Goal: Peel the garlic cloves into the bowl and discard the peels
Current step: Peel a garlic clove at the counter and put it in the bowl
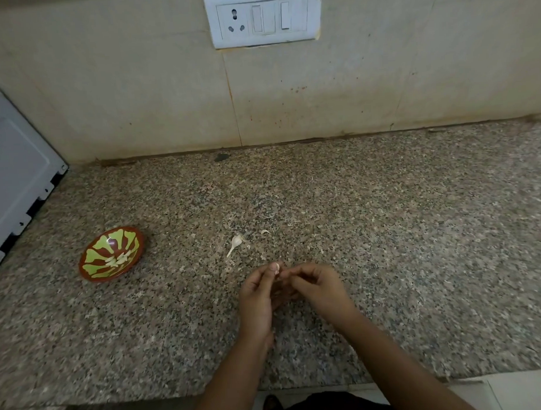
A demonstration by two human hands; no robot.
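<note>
Head cam, only view I've got. My left hand pinches a small pale garlic clove up at the fingertips. My right hand has its fingers curled in against that same clove, picking at its skin. It's blurry there, so I can't say for sure if the right has the skin alone or the clove too. Both hands sit just above the counter, near its front edge.

So I'd say I'm mid-peel on this one. Next I need to strip the skin fully off w/ the right while the left keeps the clove steady. Then it's a reach well over to the left for the round red-brown bowl with green petal pattern. It already holds a few peeled white cloves.

A pale garlic piece with a thin tail lies just beyond my hands, and a curled peel scrap lies near it. Those bits want binning at the end, I reckon.

The surface is a speckled grey-brown granite counter. Behind it is a beige tiled wall, stained in spots, w/ a white switchboard and socket up top. A white metal appliance stands at far left, behind the bowl.
</note>
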